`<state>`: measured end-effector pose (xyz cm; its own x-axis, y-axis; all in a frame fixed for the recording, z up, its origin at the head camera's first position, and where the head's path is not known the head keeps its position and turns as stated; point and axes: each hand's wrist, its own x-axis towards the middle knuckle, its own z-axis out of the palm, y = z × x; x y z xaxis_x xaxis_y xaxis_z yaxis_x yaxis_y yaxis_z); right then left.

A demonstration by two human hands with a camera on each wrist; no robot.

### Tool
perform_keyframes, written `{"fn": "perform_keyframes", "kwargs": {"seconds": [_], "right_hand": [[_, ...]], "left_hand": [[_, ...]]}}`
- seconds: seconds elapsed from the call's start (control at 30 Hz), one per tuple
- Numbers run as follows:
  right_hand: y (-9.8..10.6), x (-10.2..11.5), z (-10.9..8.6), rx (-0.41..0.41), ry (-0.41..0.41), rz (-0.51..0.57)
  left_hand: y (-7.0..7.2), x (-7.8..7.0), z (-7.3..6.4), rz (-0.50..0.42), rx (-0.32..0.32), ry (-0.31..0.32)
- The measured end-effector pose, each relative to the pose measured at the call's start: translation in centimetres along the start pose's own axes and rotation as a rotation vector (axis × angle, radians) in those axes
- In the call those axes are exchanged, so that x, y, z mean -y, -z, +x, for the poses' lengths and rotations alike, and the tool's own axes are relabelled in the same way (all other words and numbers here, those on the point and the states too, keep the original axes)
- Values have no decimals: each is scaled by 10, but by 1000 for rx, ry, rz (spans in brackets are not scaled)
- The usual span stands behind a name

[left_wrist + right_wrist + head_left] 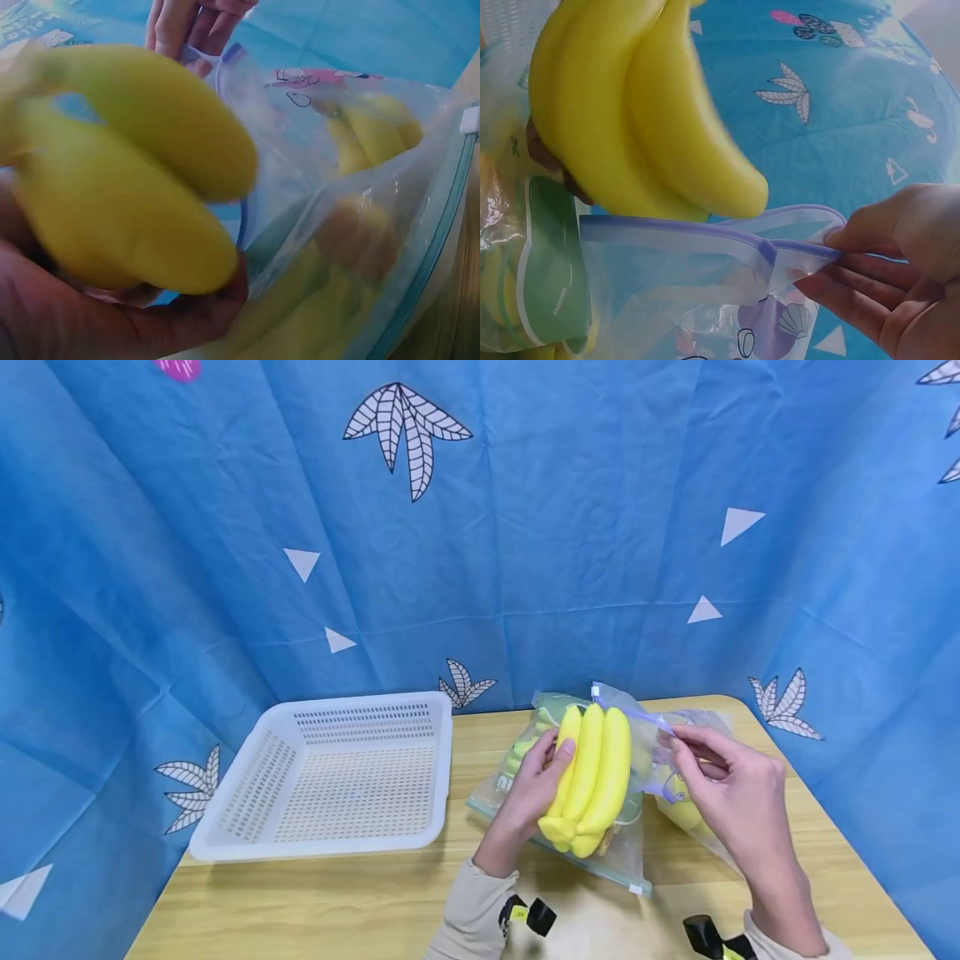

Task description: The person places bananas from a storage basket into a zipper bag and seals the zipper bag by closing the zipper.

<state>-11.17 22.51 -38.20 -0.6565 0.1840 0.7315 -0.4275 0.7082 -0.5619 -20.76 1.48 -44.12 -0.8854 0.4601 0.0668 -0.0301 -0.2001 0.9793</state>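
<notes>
My left hand (538,777) grips a bunch of yellow bananas (588,772), stem end toward me, above a green-edged zip bag (628,860). Between thumb and fingers, my right hand (731,785) pinches the purple-edged mouth of a clear zip bag (660,760). In the right wrist view, that bag's mouth (705,229) gapes, and the banana tips (742,199) are right at its rim. More yellow fruit (375,135) shows inside the purple-edged bag in the left wrist view. The green-edged bag holds green and yellow pieces (300,300), partly hidden under the bunch.
A white perforated basket (352,793) stands on the left of the wooden table (360,902). A blue patterned curtain (525,527) hangs behind the table and along both sides. The two bags lie side by side near the back right.
</notes>
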Motion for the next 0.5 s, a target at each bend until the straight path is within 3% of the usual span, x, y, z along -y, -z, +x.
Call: {"fn": "perform_keyframes", "kwargs": {"seconds": [0.1, 0.23, 0.3, 0.4, 0.5], "right_hand": [[1, 0, -1, -6, -1, 2], [3, 1, -1, -17, 1, -1], [3, 1, 0, -17, 7, 3], [5, 1, 1, -22, 11, 3], [8, 2, 2, -29, 12, -1]], "left_hand": [[-1, -6, -5, -107, 87, 79], [0, -15, -10, -406, 240, 213], [3, -17, -10, -502, 331, 249], [8, -15, -10, -531, 428, 247], [11, -10, -10, -502, 509, 240]]}}
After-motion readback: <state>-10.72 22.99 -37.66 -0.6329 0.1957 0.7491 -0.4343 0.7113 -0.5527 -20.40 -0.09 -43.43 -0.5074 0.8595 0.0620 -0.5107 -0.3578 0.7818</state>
